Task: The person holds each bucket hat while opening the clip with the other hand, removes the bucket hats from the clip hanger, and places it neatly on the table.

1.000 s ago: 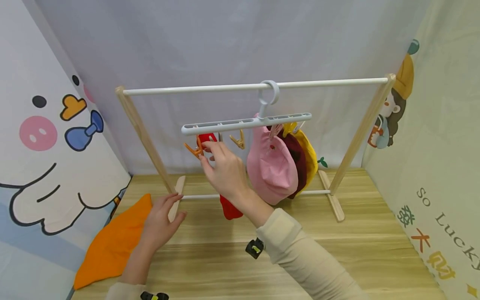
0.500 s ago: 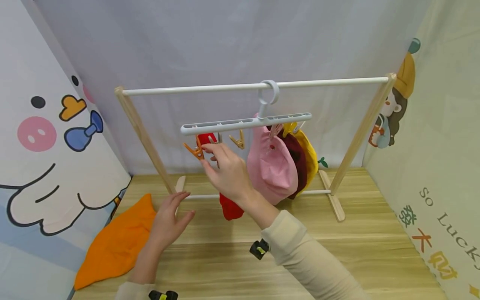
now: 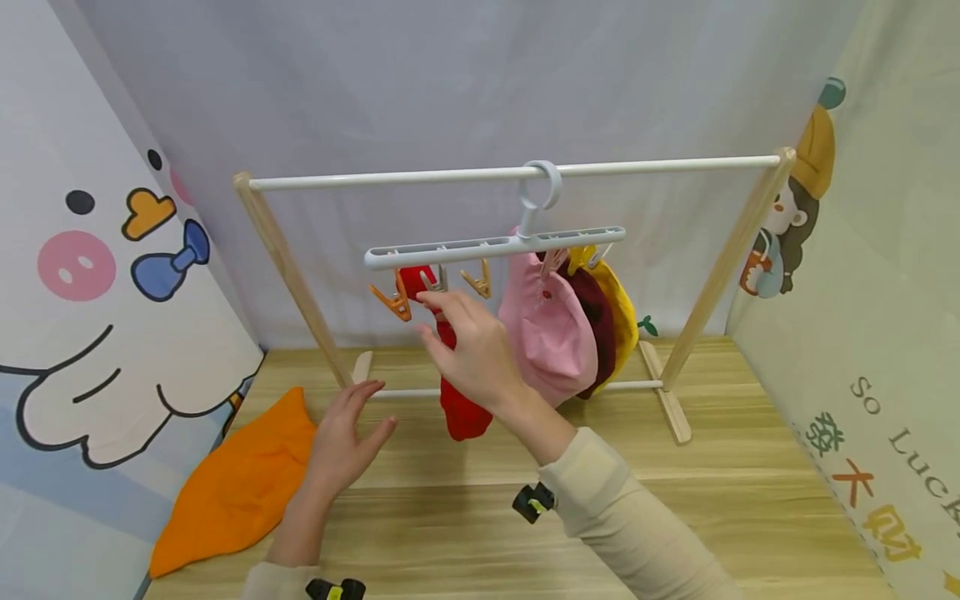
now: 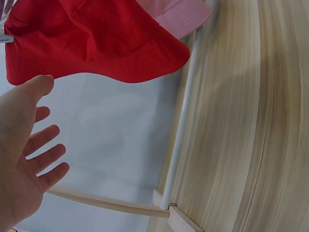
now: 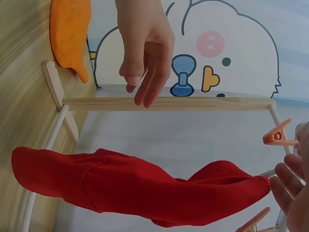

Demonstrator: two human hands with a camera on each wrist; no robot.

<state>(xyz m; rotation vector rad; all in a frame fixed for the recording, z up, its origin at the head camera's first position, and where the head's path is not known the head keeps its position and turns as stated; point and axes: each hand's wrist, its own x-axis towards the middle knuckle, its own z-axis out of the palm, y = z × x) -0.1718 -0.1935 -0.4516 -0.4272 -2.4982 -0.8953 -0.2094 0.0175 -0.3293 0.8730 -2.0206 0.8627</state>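
A red bucket hat [image 4: 101,43] hangs from a grey clip [image 3: 435,279] on the hanger [image 3: 495,246]. My right hand [image 3: 476,346] is in front of it, fingers loosely bent, with nothing in them. In the right wrist view its fingertips are right at the clipped end of the red hat [image 5: 140,186]. Left of those fingers dangles an orange clip [image 3: 395,302], with nothing in its jaws. My left hand [image 3: 345,437] is held low by the rack's left foot, fingers extended and holding nothing. In the left wrist view its thumb overlaps the red brim.
The hanger hooks over the white bar [image 3: 360,177] of a wooden rack. A pink hat [image 3: 547,333], a maroon hat [image 3: 596,333] and a yellow hat [image 3: 622,312] hang on its right. A tan clip [image 3: 478,279] hangs between. An orange cloth piece [image 3: 236,492] lies on the table's left.
My right hand has come off the orange clip and moved slightly right and down, uncovering the grey clip and more of the red hat. My left hand has drifted a little right.
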